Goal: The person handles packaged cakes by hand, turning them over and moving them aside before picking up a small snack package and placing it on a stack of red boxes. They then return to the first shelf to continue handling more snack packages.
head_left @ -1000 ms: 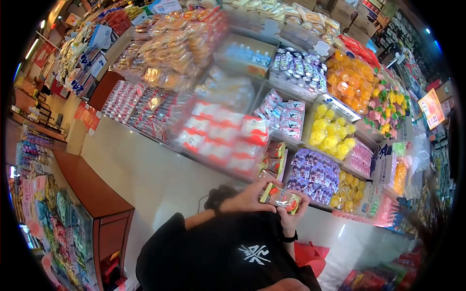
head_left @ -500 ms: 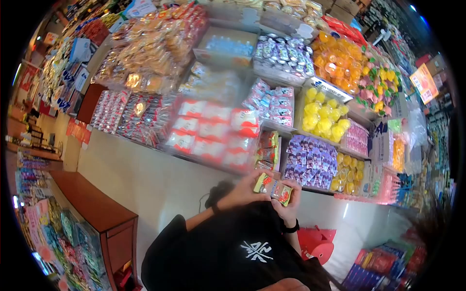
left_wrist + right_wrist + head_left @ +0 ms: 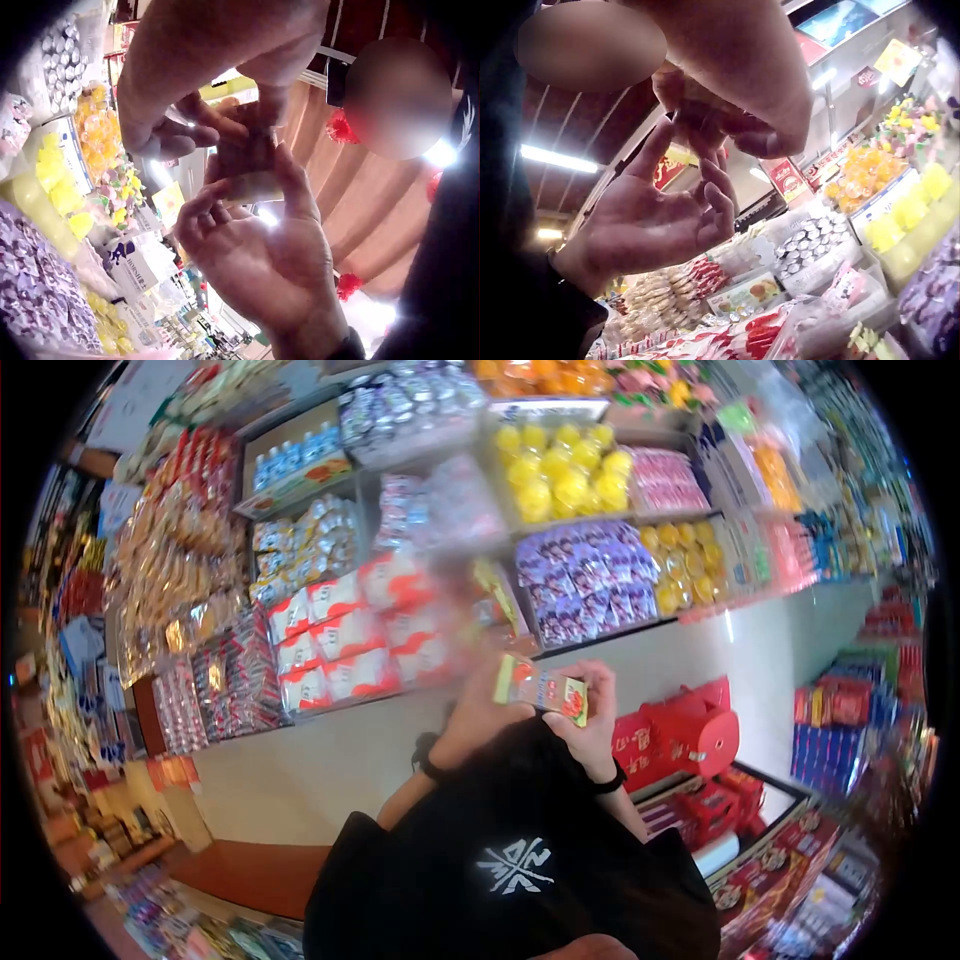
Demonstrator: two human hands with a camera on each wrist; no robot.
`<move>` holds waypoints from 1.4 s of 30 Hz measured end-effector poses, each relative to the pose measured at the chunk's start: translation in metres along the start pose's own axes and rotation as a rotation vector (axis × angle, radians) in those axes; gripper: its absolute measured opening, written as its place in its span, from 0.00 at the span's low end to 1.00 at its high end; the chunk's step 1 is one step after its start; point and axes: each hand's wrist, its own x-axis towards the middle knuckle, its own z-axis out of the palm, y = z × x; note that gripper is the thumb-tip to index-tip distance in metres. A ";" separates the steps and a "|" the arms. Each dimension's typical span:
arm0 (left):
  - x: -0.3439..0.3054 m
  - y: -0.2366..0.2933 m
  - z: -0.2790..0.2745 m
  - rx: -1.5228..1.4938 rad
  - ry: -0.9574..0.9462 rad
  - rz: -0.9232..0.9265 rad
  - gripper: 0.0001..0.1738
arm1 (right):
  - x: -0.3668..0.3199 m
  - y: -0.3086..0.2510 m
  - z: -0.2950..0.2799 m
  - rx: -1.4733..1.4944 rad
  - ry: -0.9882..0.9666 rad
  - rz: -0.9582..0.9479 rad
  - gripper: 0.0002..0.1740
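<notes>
Both hands hold one small snack packet (image 3: 540, 688) in front of the chest, with yellow-green ends and red pictures on it. The left hand (image 3: 474, 705) grips its left end. At the other end, the right hand (image 3: 597, 710) pinches it, thumb underneath and fingers above. From below, in the left wrist view, the packet (image 3: 247, 154) looks dark and spans the gap between the hands. Fingers hide most of the packet (image 3: 669, 169) in the right wrist view. Similar packets (image 3: 494, 600) lie in a narrow bin just beyond the hands, blurred.
Bins of sweets stand ahead: red-and-white packets (image 3: 340, 635), purple packets (image 3: 585, 575) and yellow cups (image 3: 560, 475). Red goods (image 3: 690, 730) stand right of the body, beside a low display case (image 3: 780, 860). A brown counter (image 3: 255, 870) is at the lower left.
The head view has turned, so the bins have shifted left and up and more goods show at the right. Both hands keep hold of the packet, which sits higher in the view.
</notes>
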 end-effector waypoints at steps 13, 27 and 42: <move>0.008 -0.016 0.080 -0.161 -0.055 -0.021 0.30 | -0.024 0.025 -0.077 0.308 0.051 -0.118 0.44; -0.002 -0.018 0.205 -0.086 -0.299 -0.254 0.23 | -0.094 0.013 -0.176 0.276 0.399 -0.104 0.39; -0.004 -0.036 0.273 0.044 -0.592 -0.280 0.28 | -0.144 0.018 -0.237 0.313 0.585 -0.245 0.44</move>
